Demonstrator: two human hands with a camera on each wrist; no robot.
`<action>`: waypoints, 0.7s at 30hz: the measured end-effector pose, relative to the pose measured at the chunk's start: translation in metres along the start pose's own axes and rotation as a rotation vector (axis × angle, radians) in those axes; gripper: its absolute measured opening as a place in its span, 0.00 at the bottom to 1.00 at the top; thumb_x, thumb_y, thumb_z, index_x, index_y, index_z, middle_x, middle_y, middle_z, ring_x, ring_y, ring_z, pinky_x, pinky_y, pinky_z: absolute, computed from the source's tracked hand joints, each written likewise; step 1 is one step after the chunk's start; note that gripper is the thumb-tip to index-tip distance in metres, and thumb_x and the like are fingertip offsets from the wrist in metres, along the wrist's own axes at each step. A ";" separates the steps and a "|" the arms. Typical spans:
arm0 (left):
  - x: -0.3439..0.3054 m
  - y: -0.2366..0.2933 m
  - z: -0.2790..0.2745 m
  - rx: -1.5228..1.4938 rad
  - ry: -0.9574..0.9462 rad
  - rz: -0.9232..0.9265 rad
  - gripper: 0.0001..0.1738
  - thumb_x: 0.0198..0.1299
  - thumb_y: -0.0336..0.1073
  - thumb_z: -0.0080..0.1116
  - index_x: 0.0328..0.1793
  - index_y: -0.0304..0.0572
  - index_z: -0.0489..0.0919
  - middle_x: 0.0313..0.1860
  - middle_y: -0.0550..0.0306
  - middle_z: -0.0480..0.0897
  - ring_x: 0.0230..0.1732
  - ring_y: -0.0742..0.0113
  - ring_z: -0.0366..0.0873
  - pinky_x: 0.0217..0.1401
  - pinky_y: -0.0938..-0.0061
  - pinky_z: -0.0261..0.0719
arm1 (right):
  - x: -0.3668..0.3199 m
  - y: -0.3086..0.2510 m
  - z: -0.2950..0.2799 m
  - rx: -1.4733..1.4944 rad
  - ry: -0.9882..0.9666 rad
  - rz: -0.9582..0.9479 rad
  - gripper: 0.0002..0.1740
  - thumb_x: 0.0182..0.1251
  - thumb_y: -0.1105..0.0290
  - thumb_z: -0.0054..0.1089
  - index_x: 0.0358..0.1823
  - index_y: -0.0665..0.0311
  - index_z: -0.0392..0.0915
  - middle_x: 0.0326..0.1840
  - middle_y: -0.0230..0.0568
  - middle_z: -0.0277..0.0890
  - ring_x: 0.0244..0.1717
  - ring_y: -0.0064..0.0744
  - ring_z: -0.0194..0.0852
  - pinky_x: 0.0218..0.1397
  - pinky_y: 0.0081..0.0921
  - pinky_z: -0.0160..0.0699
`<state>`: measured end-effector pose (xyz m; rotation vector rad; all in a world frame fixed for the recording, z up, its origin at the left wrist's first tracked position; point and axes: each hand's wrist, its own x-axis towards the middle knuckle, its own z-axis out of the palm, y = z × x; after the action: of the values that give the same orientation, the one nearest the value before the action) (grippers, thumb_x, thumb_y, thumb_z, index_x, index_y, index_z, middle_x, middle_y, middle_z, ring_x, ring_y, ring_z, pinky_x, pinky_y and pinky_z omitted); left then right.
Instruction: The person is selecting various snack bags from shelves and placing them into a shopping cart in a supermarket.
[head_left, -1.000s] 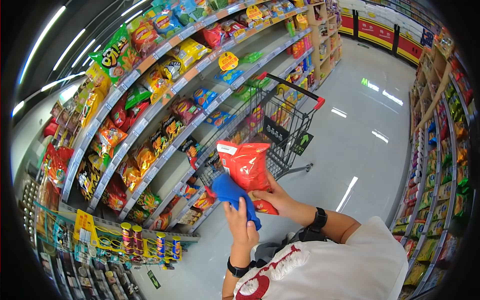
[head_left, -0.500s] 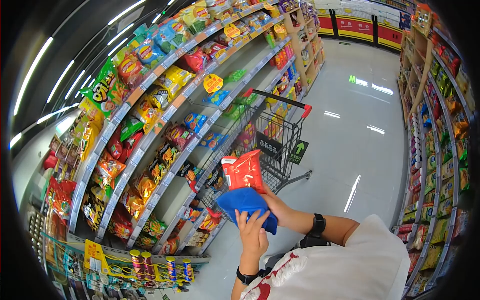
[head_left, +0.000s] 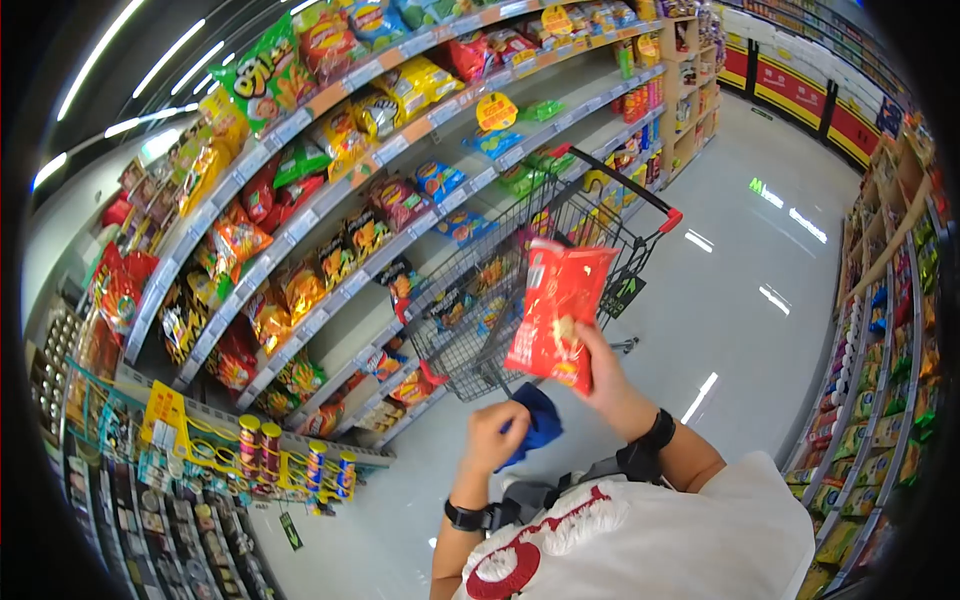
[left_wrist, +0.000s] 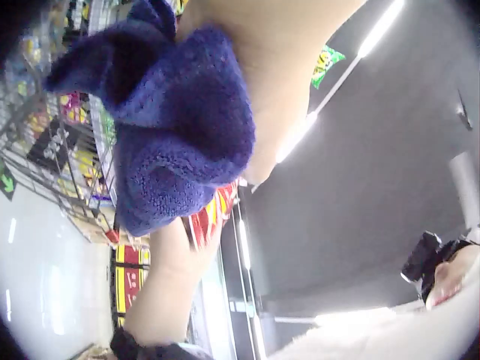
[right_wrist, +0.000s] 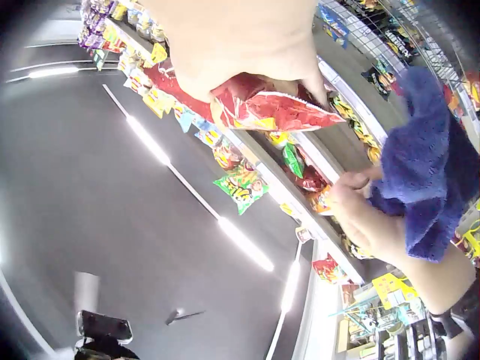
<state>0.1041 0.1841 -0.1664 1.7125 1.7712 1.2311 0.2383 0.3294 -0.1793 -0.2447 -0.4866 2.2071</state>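
Note:
A blue cloth hangs bunched from my left hand, whose fingers are curled round it. In the left wrist view the towelling cloth shows thick folds beside the hand. My right hand grips a red bag of chips by its lower right side, thumb across the front. The bag is upright and apart from the cloth in the head view. From the right wrist, the bag shows under the curled fingers, and the cloth dangles from the left hand.
A black wire shopping cart with a red-ended handle stands just ahead, against shelves of bagged snacks. More stocked shelves line the right side. Shiny floor runs between them toward red and yellow freezers.
The cloth has come off the chip bag and moved down with my left hand. My right hand has raised the bag up and to the right, away from the cloth.

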 end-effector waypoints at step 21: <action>0.111 -0.164 -0.012 -0.161 -0.223 -0.396 0.44 0.51 0.41 0.65 0.71 0.38 0.55 0.49 0.38 0.79 0.52 0.50 0.79 0.54 0.66 0.75 | 0.156 0.045 -0.092 -0.812 0.141 0.452 0.30 0.66 0.56 0.57 0.57 0.74 0.64 0.47 0.41 0.75 0.44 0.25 0.76 0.46 0.24 0.77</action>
<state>-0.0246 0.3058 -0.2568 1.2749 1.7175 0.9423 0.1400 0.4489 -0.2830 -1.0110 -1.3379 2.2723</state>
